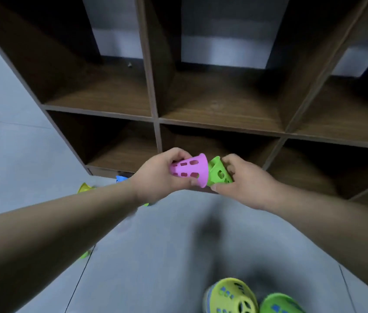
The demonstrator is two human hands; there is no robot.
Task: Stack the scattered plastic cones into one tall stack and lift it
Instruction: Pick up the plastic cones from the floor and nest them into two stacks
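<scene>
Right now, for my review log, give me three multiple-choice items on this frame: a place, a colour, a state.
1. Where is the yellow cone? A on the floor; B in a shelf compartment; C in a hand.
2. What colour is the cone in the left hand? A blue; B pink; C orange.
3. The right hand is: A open and idle; B flat on the shelf; C gripping a green cone.
Answers: 1 A, it lies on the grey tiles; 2 B, the fingers wrap the pink cone; 3 C, the fingers curl round it.
</scene>
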